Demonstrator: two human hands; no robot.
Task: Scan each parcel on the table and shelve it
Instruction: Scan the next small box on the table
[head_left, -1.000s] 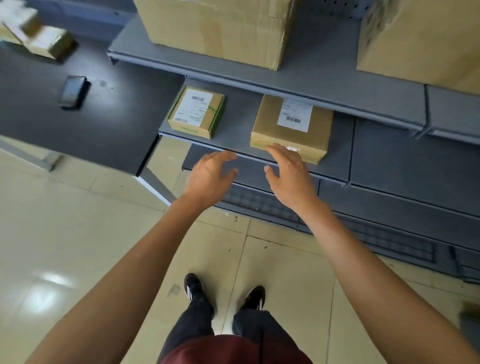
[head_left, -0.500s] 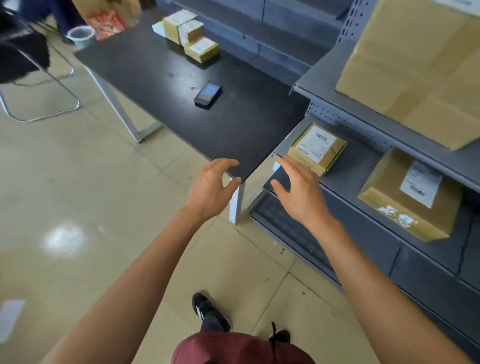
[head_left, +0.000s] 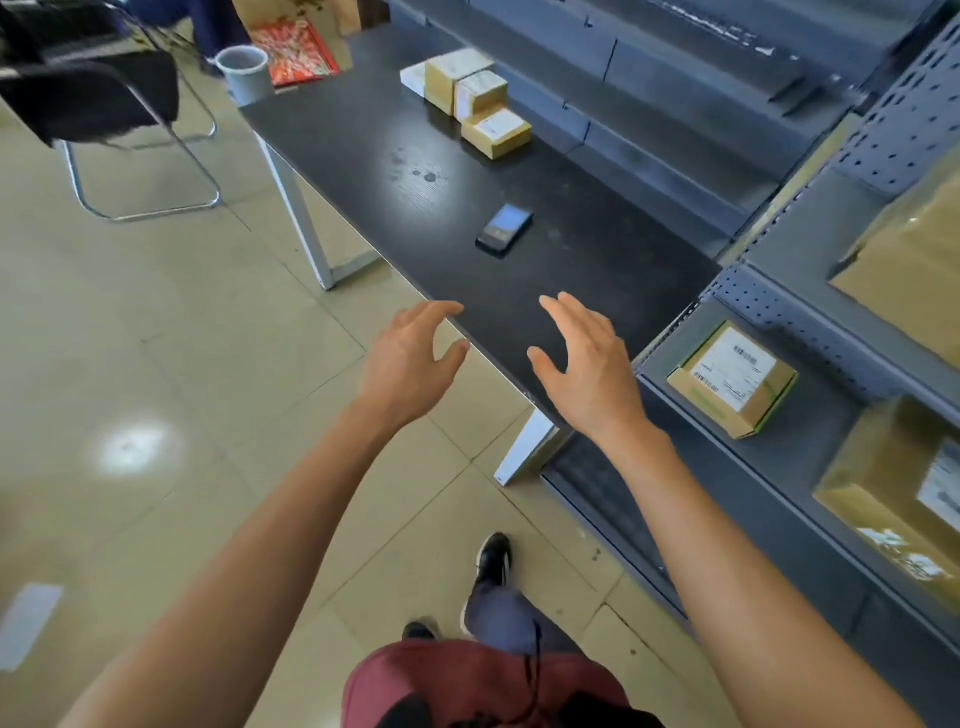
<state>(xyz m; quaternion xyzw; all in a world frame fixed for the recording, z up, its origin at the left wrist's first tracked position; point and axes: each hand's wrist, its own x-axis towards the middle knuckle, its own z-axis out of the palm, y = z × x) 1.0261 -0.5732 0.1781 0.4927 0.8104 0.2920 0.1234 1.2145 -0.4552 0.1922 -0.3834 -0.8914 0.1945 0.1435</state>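
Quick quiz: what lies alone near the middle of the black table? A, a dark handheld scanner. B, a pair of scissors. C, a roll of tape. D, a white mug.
A: a dark handheld scanner lies flat on the black table, apart from the small cardboard parcels clustered at the far end.

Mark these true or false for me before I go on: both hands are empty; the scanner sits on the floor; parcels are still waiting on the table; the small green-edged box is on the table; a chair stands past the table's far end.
1. Both hands are empty. True: the left hand and right hand are open with nothing in their grip.
2. The scanner sits on the floor. False: it lies on the black table.
3. Parcels are still waiting on the table. True: a cluster of parcels sits at its far end.
4. The green-edged box is on the table. False: it is on the grey shelf.
5. A chair stands past the table's far end. True.
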